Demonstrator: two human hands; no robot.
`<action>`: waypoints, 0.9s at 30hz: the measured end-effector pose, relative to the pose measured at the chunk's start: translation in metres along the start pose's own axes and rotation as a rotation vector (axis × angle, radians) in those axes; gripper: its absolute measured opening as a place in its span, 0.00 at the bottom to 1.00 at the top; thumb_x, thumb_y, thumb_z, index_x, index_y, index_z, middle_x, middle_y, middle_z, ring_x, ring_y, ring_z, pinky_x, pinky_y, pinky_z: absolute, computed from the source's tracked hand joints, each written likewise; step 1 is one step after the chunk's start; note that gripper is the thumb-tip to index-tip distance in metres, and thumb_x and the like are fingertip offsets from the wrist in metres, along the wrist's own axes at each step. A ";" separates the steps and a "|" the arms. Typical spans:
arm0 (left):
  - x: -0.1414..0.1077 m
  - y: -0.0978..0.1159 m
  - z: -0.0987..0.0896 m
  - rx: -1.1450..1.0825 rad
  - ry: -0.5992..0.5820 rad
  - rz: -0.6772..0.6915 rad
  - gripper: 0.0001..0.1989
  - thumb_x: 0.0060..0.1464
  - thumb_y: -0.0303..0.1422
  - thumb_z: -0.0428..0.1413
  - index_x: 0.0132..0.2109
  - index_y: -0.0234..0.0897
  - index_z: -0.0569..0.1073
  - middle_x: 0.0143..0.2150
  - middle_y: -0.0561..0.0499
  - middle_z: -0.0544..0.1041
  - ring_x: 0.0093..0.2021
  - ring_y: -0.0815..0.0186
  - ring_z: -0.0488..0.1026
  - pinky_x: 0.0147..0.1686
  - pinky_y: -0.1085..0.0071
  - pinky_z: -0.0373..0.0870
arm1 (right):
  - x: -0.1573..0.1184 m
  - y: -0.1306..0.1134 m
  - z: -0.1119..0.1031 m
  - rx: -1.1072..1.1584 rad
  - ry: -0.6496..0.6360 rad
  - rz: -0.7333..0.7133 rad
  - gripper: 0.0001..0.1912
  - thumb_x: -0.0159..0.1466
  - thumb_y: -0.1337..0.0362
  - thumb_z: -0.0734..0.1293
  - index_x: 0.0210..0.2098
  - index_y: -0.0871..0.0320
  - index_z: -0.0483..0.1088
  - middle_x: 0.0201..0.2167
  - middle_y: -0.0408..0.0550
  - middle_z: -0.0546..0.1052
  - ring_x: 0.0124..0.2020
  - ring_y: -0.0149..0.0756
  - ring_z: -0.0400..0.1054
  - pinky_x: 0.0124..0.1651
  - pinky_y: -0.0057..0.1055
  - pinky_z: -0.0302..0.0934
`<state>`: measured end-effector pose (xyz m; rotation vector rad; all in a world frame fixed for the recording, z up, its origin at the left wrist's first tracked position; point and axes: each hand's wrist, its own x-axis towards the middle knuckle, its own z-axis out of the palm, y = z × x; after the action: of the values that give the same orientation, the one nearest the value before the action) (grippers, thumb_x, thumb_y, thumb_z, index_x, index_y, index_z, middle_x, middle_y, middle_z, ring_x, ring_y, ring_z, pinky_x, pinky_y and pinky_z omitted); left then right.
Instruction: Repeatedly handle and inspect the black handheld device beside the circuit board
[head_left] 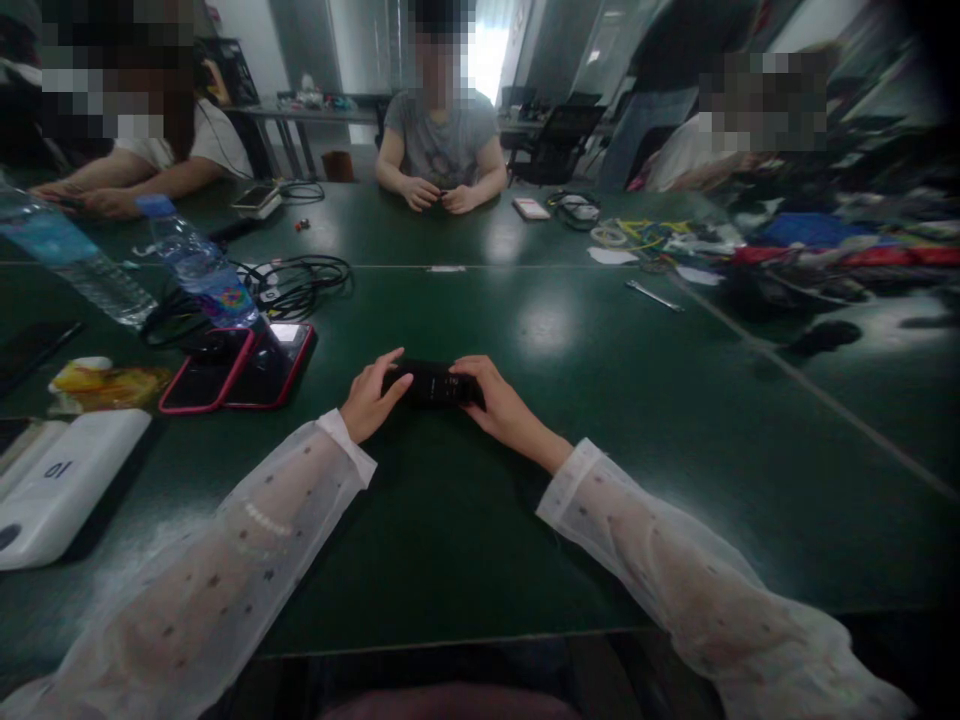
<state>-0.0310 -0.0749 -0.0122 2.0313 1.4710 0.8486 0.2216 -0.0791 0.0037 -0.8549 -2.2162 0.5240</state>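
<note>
A small black rectangular object [435,386] with faint white print lies lengthwise between my hands, low over the green table or resting on it; I cannot tell which. Its left end is in the grip of my left hand [376,393], thumb on the near face and fingers behind. My right hand [495,400] closes round the right end, with fingers on the far top edge and the thumb below. Both forearms wear sheer white sleeves with dark dots. Left of my hands, two phones in red cases [271,372] overlap on the table.
On the left stand water bottles [199,265] beside coiled black cables [307,285], a yellow packet [105,385] and a white power bank [71,490]. A wrench [654,296] and piled cables [645,235] lie to the right. Other people sit round the green table [450,560].
</note>
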 end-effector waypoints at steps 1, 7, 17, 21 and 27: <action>0.001 0.000 -0.001 -0.012 -0.002 -0.010 0.28 0.63 0.50 0.45 0.64 0.41 0.59 0.58 0.42 0.69 0.59 0.52 0.65 0.57 0.50 0.60 | 0.000 -0.001 0.000 0.008 -0.005 -0.005 0.24 0.62 0.71 0.63 0.55 0.50 0.58 0.54 0.53 0.63 0.58 0.46 0.61 0.58 0.50 0.61; 0.001 0.003 -0.003 -0.050 0.001 -0.049 0.25 0.62 0.48 0.47 0.61 0.43 0.63 0.55 0.43 0.70 0.57 0.54 0.66 0.57 0.52 0.59 | 0.000 -0.004 -0.004 0.129 -0.025 0.114 0.28 0.60 0.57 0.69 0.57 0.50 0.58 0.54 0.52 0.66 0.55 0.46 0.64 0.57 0.49 0.62; 0.002 0.002 -0.004 -0.108 -0.034 -0.038 0.25 0.61 0.48 0.49 0.61 0.44 0.63 0.58 0.44 0.69 0.58 0.54 0.66 0.57 0.52 0.60 | 0.002 0.007 -0.011 0.422 -0.071 0.290 0.22 0.62 0.58 0.68 0.54 0.51 0.63 0.52 0.49 0.70 0.55 0.43 0.66 0.59 0.49 0.60; 0.002 0.003 -0.004 -0.154 -0.036 -0.041 0.25 0.61 0.47 0.50 0.61 0.44 0.63 0.59 0.44 0.70 0.59 0.53 0.66 0.57 0.52 0.60 | 0.002 0.008 -0.011 0.442 -0.057 0.296 0.21 0.61 0.58 0.69 0.53 0.51 0.65 0.51 0.49 0.71 0.53 0.42 0.67 0.59 0.49 0.60; 0.003 0.002 -0.003 -0.219 -0.045 -0.048 0.25 0.60 0.46 0.52 0.60 0.43 0.64 0.58 0.44 0.71 0.59 0.53 0.67 0.56 0.52 0.60 | 0.002 0.011 -0.010 0.481 -0.053 0.309 0.21 0.61 0.58 0.69 0.53 0.51 0.65 0.51 0.49 0.71 0.53 0.42 0.67 0.58 0.48 0.61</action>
<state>-0.0313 -0.0724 -0.0079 1.8355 1.3337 0.8965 0.2323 -0.0688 0.0055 -0.9253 -1.8850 1.1810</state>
